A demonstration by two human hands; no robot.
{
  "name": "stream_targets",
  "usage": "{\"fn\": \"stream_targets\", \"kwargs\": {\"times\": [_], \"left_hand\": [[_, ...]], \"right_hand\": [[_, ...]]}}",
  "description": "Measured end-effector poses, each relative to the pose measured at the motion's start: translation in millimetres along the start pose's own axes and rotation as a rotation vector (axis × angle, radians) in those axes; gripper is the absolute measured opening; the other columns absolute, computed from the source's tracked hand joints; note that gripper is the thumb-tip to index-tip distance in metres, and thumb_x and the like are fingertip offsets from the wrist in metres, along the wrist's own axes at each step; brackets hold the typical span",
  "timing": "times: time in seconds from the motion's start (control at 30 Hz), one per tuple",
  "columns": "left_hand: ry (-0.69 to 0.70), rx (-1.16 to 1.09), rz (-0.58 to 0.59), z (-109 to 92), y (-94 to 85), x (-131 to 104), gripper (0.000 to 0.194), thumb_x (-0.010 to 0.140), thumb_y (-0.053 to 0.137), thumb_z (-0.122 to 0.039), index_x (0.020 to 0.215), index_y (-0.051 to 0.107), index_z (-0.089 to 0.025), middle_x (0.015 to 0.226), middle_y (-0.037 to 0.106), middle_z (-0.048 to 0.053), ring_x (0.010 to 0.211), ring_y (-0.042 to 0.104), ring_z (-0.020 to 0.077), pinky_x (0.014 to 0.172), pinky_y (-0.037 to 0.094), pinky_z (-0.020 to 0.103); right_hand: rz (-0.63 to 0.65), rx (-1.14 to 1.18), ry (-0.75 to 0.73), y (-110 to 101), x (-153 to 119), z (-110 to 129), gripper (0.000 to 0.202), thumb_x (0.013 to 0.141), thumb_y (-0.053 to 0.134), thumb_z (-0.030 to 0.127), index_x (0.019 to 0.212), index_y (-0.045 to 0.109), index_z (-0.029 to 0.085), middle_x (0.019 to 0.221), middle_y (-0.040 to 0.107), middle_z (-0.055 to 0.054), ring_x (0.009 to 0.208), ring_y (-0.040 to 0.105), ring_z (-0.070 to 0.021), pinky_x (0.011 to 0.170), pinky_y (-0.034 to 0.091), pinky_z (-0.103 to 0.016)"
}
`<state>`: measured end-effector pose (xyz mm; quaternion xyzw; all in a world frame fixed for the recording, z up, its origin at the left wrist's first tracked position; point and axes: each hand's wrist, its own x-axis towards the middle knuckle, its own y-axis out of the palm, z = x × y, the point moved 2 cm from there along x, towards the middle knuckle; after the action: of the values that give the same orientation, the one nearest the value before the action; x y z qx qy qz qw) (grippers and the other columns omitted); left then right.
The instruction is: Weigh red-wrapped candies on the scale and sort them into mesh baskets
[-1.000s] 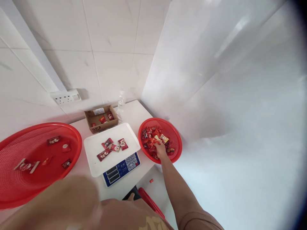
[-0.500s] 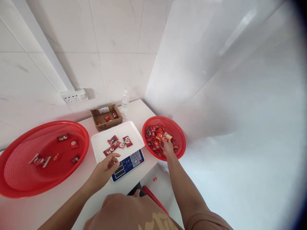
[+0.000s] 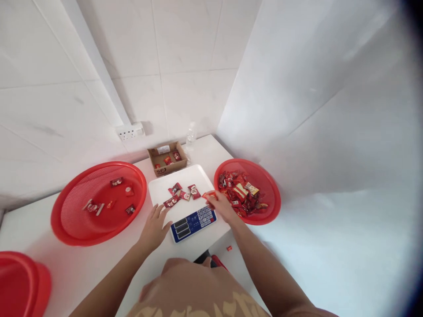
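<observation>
A white weighing tray (image 3: 161, 185) sits on a scale with a blue keypad panel (image 3: 193, 224). Several red wrapped packets (image 3: 194, 191) lie on the tray. My left hand (image 3: 155, 226) rests at the tray's front left edge, fingers spread, holding nothing. Over the tray's right edge, my right hand (image 3: 220, 205) pinches a small red packet (image 3: 209, 194). Right of the scale, a red basket (image 3: 273, 198) holds a pile of red packets, some with yellow or white parts.
A larger red basket (image 3: 66, 211) on the left has a few packets inside. Behind the tray stand a cardboard box (image 3: 170, 167) with packets and a clear bottle (image 3: 191, 133). Another red basket (image 3: 42, 281) is at lower left. A small red piece (image 3: 229, 248) lies below the table.
My right hand has moved left out of the right basket to the tray, carrying a red packet. My left hand's fingers have spread. The view has shifted left.
</observation>
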<state>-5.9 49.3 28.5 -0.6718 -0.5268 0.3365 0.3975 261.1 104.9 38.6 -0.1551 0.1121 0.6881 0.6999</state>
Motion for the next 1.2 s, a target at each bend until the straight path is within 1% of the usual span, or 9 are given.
{"fn": "stream_targets", "kwargs": {"times": [0.1,0.17,0.3,0.4,0.67,0.77,0.87,1.03,1.2], "left_hand": [[0.007,0.062,0.054,4.0,13.1,10.2,0.048,0.084,0.047,-0.033,0.13,0.048,-0.019,0.143,0.042,0.014,0.138,0.026,0.0333,0.108,0.029,0.052],[-0.003,0.083,0.081,4.0,19.4,17.1,0.051,0.084,0.047,-0.031,0.134,0.044,-0.02,0.145,0.038,0.014,0.138,0.024,0.0333,0.108,0.027,0.053],[-0.007,0.097,0.124,-1.3,26.2,23.1,0.054,0.084,0.049,-0.029,0.136,0.041,-0.02,0.144,0.04,0.012,0.138,0.023,0.0323,0.109,0.025,0.051],[0.01,0.098,0.16,-9.7,27.7,21.3,0.053,0.083,0.05,-0.029,0.134,0.043,-0.019,0.143,0.041,0.013,0.137,0.025,0.0325,0.109,0.025,0.05],[0.042,0.126,0.162,-28.5,20.5,25.2,0.049,0.082,0.052,-0.027,0.13,0.048,-0.021,0.123,0.051,0.012,0.123,0.042,0.0277,0.104,0.033,0.044],[0.005,0.12,0.133,-25.8,18.7,31.3,0.05,0.082,0.051,-0.028,0.132,0.046,-0.023,0.121,0.052,0.011,0.119,0.046,0.0264,0.101,0.035,0.044],[-0.003,0.114,0.077,-22.4,16.4,45.1,0.06,0.081,0.053,-0.033,0.139,0.037,-0.024,0.139,0.041,0.013,0.133,0.031,0.0315,0.106,0.03,0.048],[-0.017,0.141,0.176,-20.5,14.2,69.6,0.065,0.08,0.057,-0.033,0.141,0.036,-0.024,0.153,0.026,0.011,0.14,0.015,0.0365,0.11,0.02,0.056],[0.027,0.084,0.15,-12.8,12.0,57.5,0.059,0.083,0.052,-0.039,0.139,0.039,-0.025,0.153,0.026,0.011,0.141,0.014,0.0349,0.111,0.019,0.055]], "right_hand": [[0.193,-0.085,0.031,42.0,-5.7,4.4,0.029,0.075,0.063,0.036,0.099,0.063,0.02,0.069,0.067,0.001,0.051,0.058,-0.009,0.048,0.045,-0.019],[0.23,-0.145,0.039,54.6,-4.8,4.5,0.036,0.078,0.059,0.032,0.113,0.06,0.023,0.078,0.069,0.0,0.052,0.06,-0.01,0.05,0.047,-0.021],[0.083,-0.404,-0.123,49.3,4.7,1.0,0.034,0.083,0.05,0.026,0.115,0.061,0.025,0.101,0.069,-0.003,0.078,0.066,-0.016,0.074,0.053,-0.032],[0.017,-0.609,-0.319,43.9,12.5,-4.4,0.034,0.085,0.043,0.019,0.112,0.064,0.023,0.117,0.063,-0.005,0.109,0.056,-0.0187,0.099,0.041,-0.034],[0.136,-0.992,-0.326,57.1,13.7,-15.3,0.041,0.087,0.036,0.015,0.118,0.062,0.022,0.136,0.051,-0.006,0.113,0.045,-0.0268,0.096,0.035,-0.038],[0.144,-1.021,-0.322,58.2,10.3,-11.0,0.041,0.087,0.034,0.014,0.116,0.063,0.022,0.129,0.056,-0.007,0.11,0.047,-0.0263,0.092,0.037,-0.036],[0.14,-1.012,-0.374,62.5,13.2,-7.5,0.043,0.088,0.035,0.014,0.122,0.059,0.022,0.131,0.054,-0.007,0.115,0.045,-0.0256,0.097,0.035,-0.035],[0.214,-0.98,-0.416,72.3,18.5,-15.8,0.043,0.086,0.038,0.014,0.123,0.059,0.023,0.136,0.051,-0.008,0.127,0.038,-0.0259,0.106,0.028,-0.041],[0.076,-0.733,-0.452,41.9,9.6,-21.3,0.041,0.087,0.036,0.019,0.12,0.061,0.021,0.128,0.058,-0.008,0.12,0.048,-0.0208,0.106,0.033,-0.038]]}}
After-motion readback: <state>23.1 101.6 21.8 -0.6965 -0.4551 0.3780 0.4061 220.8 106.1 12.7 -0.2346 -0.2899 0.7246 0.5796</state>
